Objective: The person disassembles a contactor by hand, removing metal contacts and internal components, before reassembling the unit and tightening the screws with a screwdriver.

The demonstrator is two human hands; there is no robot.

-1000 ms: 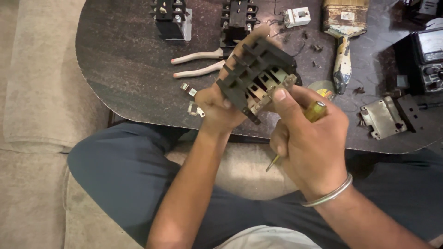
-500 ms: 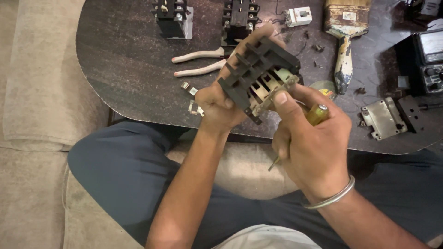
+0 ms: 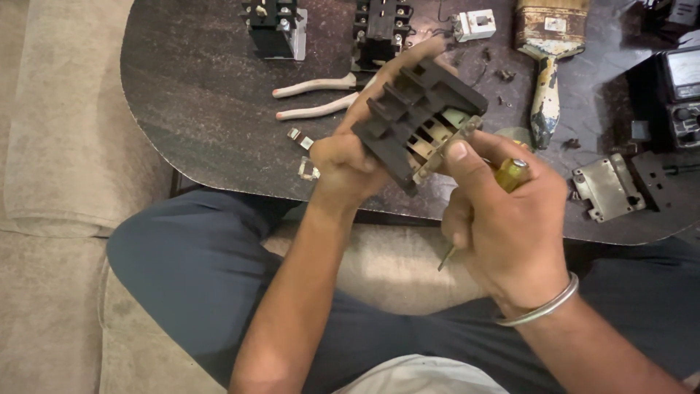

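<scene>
My left hand (image 3: 350,164) grips a black ribbed electrical block (image 3: 415,120) with metal contact strips, held tilted above the near edge of the dark table (image 3: 197,109). My right hand (image 3: 503,233) is closed around a screwdriver (image 3: 510,175) with a yellow handle; its thin shaft pokes out below the palm. The right index finger presses on the block's metal edge. A silver bangle sits on my right wrist.
On the table lie pliers (image 3: 321,95) with pale handles, two black contactor blocks (image 3: 273,25) (image 3: 379,29), a small white part (image 3: 474,24), an old paintbrush (image 3: 547,66), a metal plate (image 3: 605,190), a meter (image 3: 682,87) and small metal clips (image 3: 300,138). A beige sofa (image 3: 65,182) lies under me.
My hands and the block have shifted very slightly; the right index finger has moved onto the block's metal edge.
</scene>
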